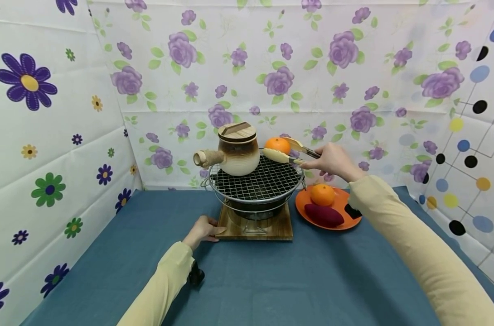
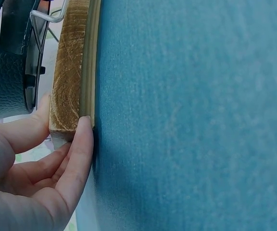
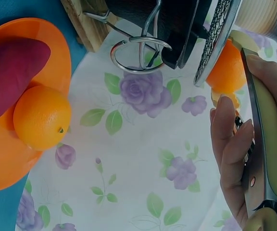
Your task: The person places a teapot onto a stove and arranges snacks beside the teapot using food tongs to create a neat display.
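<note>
**Patterned on Three Sides**

Ahead of you, the back wall (image 1: 251,86) is covered in creased white sheeting printed with purple roses and green leaves. To your left, the side wall (image 1: 67,131) carries bold purple, green and yellow-orange flowers on white. On your right, the dotted wall (image 1: 471,149) shows blue, black, yellow and orange circles, some joined by thin lines. Below you spreads the surface (image 1: 271,285), its blue covering finely textured in your left wrist view. Your light falls fairly evenly, with soft shadows (image 1: 361,271) on the blue.
</note>
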Demonstrator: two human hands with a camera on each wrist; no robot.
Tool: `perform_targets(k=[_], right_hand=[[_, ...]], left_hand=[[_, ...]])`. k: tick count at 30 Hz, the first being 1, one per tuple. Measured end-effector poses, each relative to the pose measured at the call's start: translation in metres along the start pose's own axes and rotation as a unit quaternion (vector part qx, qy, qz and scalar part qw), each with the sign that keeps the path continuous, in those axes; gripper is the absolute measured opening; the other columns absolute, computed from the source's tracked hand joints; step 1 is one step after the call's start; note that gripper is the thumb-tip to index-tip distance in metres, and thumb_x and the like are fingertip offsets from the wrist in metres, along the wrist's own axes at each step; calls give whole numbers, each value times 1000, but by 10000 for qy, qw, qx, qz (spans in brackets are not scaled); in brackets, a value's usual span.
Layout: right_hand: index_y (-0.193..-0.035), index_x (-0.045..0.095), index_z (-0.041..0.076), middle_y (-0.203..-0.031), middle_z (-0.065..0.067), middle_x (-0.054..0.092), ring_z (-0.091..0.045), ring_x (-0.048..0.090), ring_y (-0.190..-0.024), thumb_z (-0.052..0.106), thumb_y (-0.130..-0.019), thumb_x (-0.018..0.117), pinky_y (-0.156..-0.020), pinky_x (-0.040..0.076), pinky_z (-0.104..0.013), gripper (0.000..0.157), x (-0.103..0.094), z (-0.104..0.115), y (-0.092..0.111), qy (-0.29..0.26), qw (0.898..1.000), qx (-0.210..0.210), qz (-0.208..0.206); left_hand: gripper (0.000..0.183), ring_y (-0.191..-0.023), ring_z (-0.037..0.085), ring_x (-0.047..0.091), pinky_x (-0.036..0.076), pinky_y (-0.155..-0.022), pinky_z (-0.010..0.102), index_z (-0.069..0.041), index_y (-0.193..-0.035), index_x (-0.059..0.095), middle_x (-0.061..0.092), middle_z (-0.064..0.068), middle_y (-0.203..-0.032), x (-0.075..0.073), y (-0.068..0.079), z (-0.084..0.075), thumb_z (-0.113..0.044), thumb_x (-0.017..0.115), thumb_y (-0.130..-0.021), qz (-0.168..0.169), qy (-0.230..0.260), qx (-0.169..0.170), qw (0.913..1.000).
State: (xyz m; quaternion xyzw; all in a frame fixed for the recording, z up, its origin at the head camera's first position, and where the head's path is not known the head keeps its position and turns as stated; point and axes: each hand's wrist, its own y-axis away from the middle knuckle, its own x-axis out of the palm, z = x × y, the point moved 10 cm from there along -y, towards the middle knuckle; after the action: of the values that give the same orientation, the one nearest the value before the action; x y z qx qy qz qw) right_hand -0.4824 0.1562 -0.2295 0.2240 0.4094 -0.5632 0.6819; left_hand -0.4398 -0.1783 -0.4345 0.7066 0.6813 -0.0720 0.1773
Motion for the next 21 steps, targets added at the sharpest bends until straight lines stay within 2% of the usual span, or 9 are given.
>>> perform_targets(k=[15, 21], right_hand=[[-80, 61, 4, -62, -8, 62, -20, 60, -53, 57, -66, 72, -44, 52, -34, 56, 3, 0, -5, 73, 10000, 67, 2], [-82, 63, 2, -62, -8, 62, -20, 60, -52, 57, -66, 71, -42, 51, -34, 58, 3, 2, -3, 134, 9999, -63, -37]], left_hand=[[45, -69, 27, 56, 55, -63, 36, 22, -114, 43, 51, 24, -87, 0, 0, 1, 1, 66, -82, -25, -16, -30, 10000], [45, -72, 29, 58, 55, -62, 36, 21, -114, 44, 48, 29, -100, 0, 1, 2, -1, 67, -82, -70, -85, -29, 9999]])
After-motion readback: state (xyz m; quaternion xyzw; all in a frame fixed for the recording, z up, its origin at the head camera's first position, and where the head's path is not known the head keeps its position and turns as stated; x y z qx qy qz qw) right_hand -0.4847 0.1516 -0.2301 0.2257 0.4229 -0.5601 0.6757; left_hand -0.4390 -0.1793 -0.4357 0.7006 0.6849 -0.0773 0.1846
